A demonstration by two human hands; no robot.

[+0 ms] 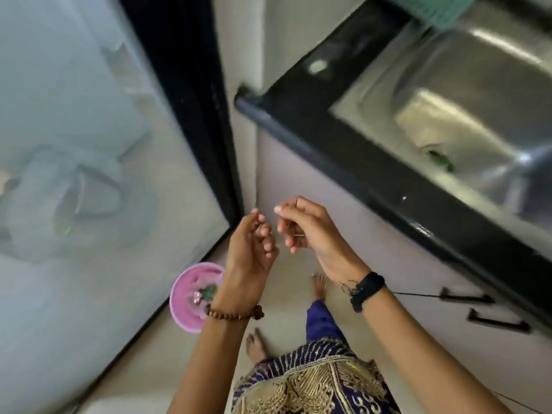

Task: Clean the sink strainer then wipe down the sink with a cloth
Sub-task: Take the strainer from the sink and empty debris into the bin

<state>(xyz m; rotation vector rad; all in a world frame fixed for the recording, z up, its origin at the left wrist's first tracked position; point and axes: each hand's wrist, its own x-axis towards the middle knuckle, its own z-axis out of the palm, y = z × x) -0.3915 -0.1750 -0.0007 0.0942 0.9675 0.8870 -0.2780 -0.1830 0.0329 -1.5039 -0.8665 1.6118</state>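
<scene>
We look down and see two hands held up close together over the floor. Our left hand point(251, 249) has its palm turned up, and its fingers point(263, 231) are bent softly inward. Our right hand point(304, 225) sits just beside it, with its fingers point(286, 231) curled down toward the left ones. The fingertips of both hands nearly meet. Something thin and dark shows between the fingers of each hand, but the picture is too blurry for us to tell what it is, or whether the fingers really hold it. A brown bead bracelet point(233, 313) goes round our left wrist, and a black thread band point(366, 289) goes round our right wrist. Below the left fingers, near the wrist, a pink bowl point(185, 306) sits on the floor with some green bits and small scraps in it. Up and to the right of the right fingers, well apart from them, is the shiny metal sink point(466, 94), set in a black counter point(301, 82). Near its bottom corner we see the drain hole point(437, 155) with a green bit in it. We cannot pick out the strainer for sure. A blue-green cloth point(430, 7) lies at the far edge of the sink, far from both hands. To the left of the left fingers is a big cloudy glass door point(74, 144).
</scene>
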